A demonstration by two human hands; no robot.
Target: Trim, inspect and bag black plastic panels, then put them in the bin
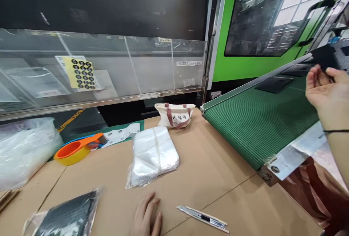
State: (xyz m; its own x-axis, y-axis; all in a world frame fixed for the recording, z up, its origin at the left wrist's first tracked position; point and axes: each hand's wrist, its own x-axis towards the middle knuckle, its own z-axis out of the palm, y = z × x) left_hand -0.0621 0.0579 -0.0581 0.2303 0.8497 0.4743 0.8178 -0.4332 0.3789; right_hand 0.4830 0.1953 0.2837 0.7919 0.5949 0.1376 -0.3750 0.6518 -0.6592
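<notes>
At the right edge, my right hand [328,87] is raised over the green conveyor belt [245,119], its fingers closed on a flat dark panel [325,56]. My left hand [148,214] rests on the cardboard-covered table [218,178] at the bottom centre, fingers apart and holding nothing. Just beyond it lies a stack of clear plastic bags [155,154]. A box cutter [203,218] is to its right. A bagged dark panel [68,216] lies at the lower left. Another dark panel [274,84] sits on the belt.
Left on the table are an orange and yellow tape dispenser [75,150] and a large plastic bag [25,149]. A small cloth pouch [176,115] stands near the belt's end. Clear pockets with a yellow sticker sheet [81,73] hang behind. A green machine [220,47] is beyond the belt.
</notes>
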